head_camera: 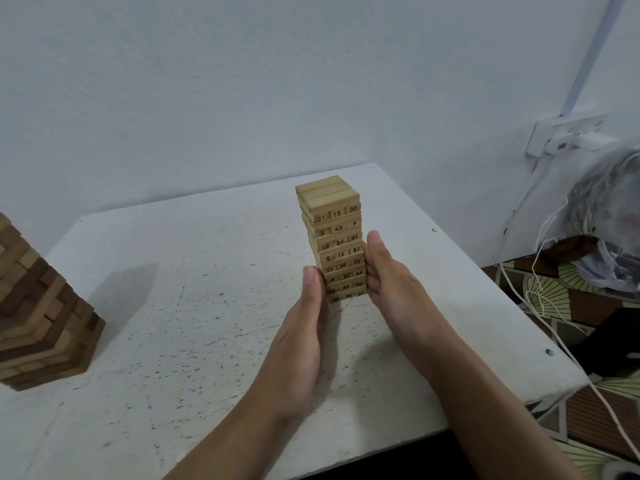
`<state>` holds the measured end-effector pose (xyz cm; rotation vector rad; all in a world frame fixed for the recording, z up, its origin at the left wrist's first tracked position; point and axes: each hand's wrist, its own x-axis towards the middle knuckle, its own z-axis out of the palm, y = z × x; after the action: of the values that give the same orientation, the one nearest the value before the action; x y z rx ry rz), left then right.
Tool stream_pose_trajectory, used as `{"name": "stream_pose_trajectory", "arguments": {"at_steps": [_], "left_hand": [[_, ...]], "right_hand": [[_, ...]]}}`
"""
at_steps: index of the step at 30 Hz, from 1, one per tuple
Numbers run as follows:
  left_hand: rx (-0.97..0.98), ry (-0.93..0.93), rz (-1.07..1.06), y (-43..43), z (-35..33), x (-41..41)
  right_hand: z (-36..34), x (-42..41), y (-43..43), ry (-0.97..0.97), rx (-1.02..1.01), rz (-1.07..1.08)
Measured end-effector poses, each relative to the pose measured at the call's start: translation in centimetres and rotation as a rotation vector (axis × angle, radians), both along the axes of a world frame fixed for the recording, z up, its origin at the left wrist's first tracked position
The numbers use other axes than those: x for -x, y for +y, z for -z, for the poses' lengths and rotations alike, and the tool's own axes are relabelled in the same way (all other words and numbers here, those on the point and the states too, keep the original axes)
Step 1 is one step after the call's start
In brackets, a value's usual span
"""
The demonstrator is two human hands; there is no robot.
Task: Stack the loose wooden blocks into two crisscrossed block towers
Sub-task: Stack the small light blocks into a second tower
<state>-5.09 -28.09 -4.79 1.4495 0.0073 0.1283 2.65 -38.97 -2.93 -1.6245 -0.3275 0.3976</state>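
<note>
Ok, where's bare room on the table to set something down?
Widest bare patch: the table between the brown tower and the left hand. A smaller strip lies behind the numbered tower, up to the far edge. Crowded: round that tower, both hands flat on its sides; right of the right hand only a narrower margin.

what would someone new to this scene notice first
The pale numbered block tower standing near the middle of the white table draws the eye first, with the left hand and the right hand pressed flat against its lower sides. Next comes the darker block tower at the table's left edge, partly cut off by the frame.
</note>
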Motion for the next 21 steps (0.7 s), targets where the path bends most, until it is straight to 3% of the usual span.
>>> {"name": "stream_pose_trajectory", "arguments": {"at_steps": [4,21], "left_hand": [[0.101,0.001,-0.018,-0.05,-0.38,-0.33],[0.055,0.079,0.003,0.43,-0.46,-0.65]], "right_hand": [[0.03,-0.28,-0.03,0.004,-0.004,0.008],[0.08,-0.51,-0.05,0.003,0.047,-0.01]]}}
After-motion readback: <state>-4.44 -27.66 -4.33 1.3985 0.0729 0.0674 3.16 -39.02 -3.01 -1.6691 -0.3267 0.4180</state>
